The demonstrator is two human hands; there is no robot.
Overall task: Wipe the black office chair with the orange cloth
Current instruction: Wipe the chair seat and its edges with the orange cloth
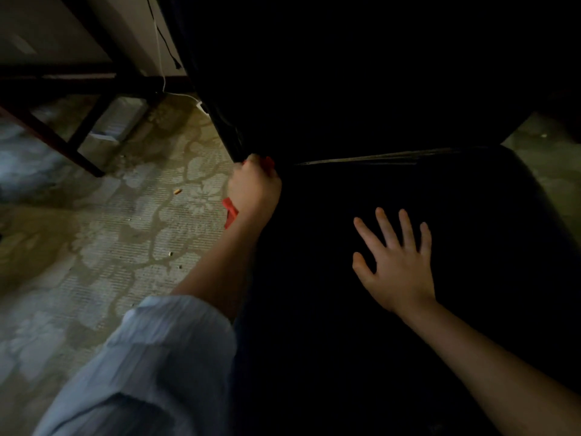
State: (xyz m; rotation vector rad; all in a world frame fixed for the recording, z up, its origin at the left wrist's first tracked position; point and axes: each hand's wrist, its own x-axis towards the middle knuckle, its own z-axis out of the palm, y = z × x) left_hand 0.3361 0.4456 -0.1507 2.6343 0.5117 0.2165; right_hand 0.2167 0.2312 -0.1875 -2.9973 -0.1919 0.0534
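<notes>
While black office chair fades into dark, left hand clenches mostly-hidden orange cloth; right hand splayed on it.

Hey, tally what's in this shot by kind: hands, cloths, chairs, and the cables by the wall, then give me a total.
Hands: 2, the left hand gripping the cloth, the right hand spread on the seat
Cloths: 1, the orange cloth
Chairs: 1, the black office chair
Cables: 2, a white cable and a black cable
Total: 6

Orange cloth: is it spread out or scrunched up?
Scrunched up: the left hand grips the cloth, only small bits poking out.
</notes>
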